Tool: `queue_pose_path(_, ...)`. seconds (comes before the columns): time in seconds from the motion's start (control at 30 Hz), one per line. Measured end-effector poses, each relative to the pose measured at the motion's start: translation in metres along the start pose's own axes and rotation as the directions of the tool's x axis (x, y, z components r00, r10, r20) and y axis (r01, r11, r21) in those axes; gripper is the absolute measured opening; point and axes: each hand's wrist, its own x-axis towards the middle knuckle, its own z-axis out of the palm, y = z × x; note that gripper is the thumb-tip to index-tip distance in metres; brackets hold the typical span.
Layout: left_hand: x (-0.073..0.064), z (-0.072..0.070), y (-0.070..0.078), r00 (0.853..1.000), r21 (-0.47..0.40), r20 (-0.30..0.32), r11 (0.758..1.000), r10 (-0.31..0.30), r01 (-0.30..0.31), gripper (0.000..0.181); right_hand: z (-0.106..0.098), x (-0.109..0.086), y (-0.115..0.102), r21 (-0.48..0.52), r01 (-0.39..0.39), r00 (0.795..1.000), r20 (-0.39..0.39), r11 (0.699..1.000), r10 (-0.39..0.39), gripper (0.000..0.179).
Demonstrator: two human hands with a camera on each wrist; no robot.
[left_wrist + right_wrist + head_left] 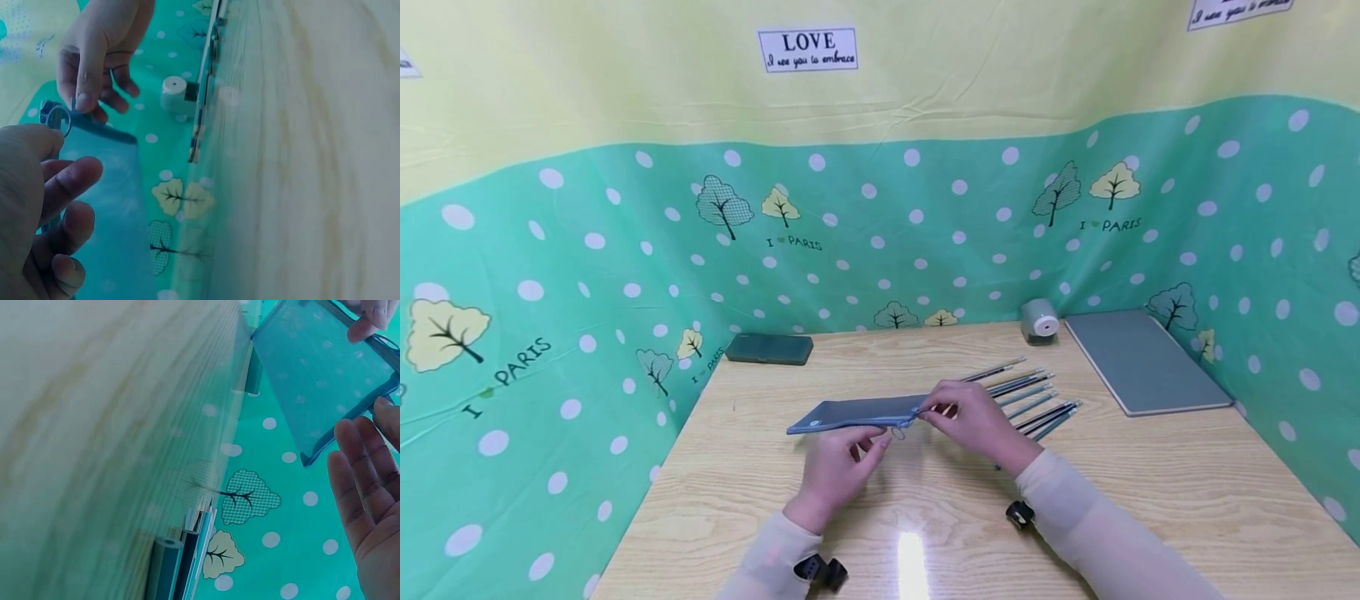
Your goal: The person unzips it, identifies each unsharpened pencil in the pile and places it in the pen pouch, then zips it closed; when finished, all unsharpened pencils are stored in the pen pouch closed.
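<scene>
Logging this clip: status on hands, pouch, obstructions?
Left hand and right hand pinch pouch. Pouch held above table. Pencils lie near right hand, seemingly not in the way.

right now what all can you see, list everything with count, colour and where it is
zip pouch: 1, blue, pinched by both hands above the table
ring: 1, metallic-looking, at the pouch's end
pencils: several, dark and blue-green, on table beyond right hand
case: 1, dark green, table's far left
sharpener: 1, grey-white, far right
flat board: 1, grey, right of sharpener
table: 1, light wood, below
printed cloth: yellow and green, behind and at sides
left hand, right hand: 2, bare, at pouch
sleeves: 2, pale, on forearms
</scene>
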Motion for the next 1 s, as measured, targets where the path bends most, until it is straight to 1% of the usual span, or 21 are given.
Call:
queue_pose_path(0.1, -0.001, 0.003, 0.001, 0.999, -0.024, 0.019, 0.999, -0.035, 0.036, 0.007, 0.0, 0.0, -0.001, -0.003, 0.003, 1.0, -0.002, 1.0, -0.003, 0.011)
queue_pose_path(0.2, -0.002, 0.006, 0.003, 0.996, -0.089, 0.057, 0.993, -0.069, 0.074, 0.007, 0.001, 0.0, -0.002, -0.003, 0.013, 1.0, -0.01, 1.0, -0.013, 0.011)
queue_pose_path(0.33, -0.002, 0.007, 0.007, 0.988, -0.17, 0.115, 0.978, -0.104, 0.123, 0.01, 0.002, 0.0, -0.002, 0.002, 0.025, 1.0, -0.012, 1.0, -0.025, 0.011)
queue_pose_path(0.43, -0.002, 0.009, 0.008, 0.984, -0.211, 0.123, 0.966, -0.125, 0.15, 0.01, 0.002, 0.0, -0.002, 0.007, 0.027, 1.0, -0.011, 1.0, -0.027, 0.01)
queue_pose_path(0.6, -0.003, 0.011, 0.008, 0.983, -0.281, 0.111, 0.944, -0.149, 0.175, 0.007, 0.002, -0.001, -0.003, 0.015, 0.027, 1.0, -0.01, 1.0, -0.027, 0.009)
queue_pose_path(0.7, -0.003, 0.012, 0.009, 0.977, -0.343, 0.126, 0.917, -0.171, 0.205, 0.007, 0.002, -0.001, -0.003, 0.009, 0.031, 0.999, -0.009, 0.999, -0.031, 0.009)
queue_pose_path(0.77, -0.003, 0.012, 0.01, 0.97, -0.388, 0.146, 0.891, -0.194, 0.236, 0.006, 0.002, 0.0, -0.003, 0.004, 0.033, 0.999, -0.01, 0.999, -0.033, 0.009)
queue_pose_path(0.83, -0.003, 0.012, 0.012, 0.96, -0.426, 0.164, 0.862, -0.226, 0.276, 0.005, 0.002, 0.0, -0.002, 0.004, 0.034, 0.999, -0.009, 0.999, -0.034, 0.009)
queue_pose_path(0.87, -0.004, 0.012, 0.012, 0.956, -0.44, 0.166, 0.85, -0.241, 0.29, 0.004, 0.002, 0.0, -0.002, 0.004, 0.033, 0.999, -0.01, 0.999, -0.033, 0.009)
queue_pose_path(0.93, -0.005, 0.012, 0.013, 0.954, -0.467, 0.153, 0.831, -0.259, 0.301, 0.004, 0.002, 0.0, -0.002, 0.006, 0.034, 0.999, -0.01, 0.999, -0.034, 0.01)
queue_pose_path(1.0, -0.006, 0.012, 0.012, 0.959, -0.486, 0.117, 0.827, -0.257, 0.281, 0.008, 0.002, 0.0, -0.001, 0.007, 0.04, 0.999, -0.009, 0.999, -0.04, 0.01)
